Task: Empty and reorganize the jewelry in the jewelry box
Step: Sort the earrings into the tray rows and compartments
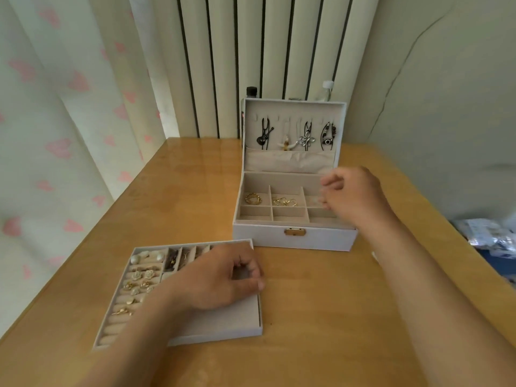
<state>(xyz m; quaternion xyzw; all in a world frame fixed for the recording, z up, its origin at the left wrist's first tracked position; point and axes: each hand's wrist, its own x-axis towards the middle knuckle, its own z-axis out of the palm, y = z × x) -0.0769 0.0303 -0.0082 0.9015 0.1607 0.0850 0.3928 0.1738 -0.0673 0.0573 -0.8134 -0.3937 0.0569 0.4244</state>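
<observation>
The jewelry box (293,237) stands open on the table (321,317) ahead of me, its lid upright with necklaces (296,135) hanging inside. The lift-out tray (223,325) lies in front of it to the left, apart from the box.

My right hand (353,196) hovers over the back right compartment of the box, fingers curled in. It is blurred, so I cannot tell whether I have anything pinched. My left hand (223,277) sits over the tray with fingers and thumb curled toward each other above the wide bare section. I cannot tell if it holds a small piece either.

I judge I am in the middle of emptying the lower compartments. Gold rings (253,198) lie in the back left one and a tangle of thin gold hoops (284,201) in the back middle.

To do this well, I should reach straight down between the dividers and pinch one piece at a time with my fingertips. The thin hoops may hook on each other, so I should lift slowly and shake them free low over the compartment. The earrings (139,277) on the tray's padded rolls look easy to knock loose, so my left wrist should stay clear of them.
</observation>
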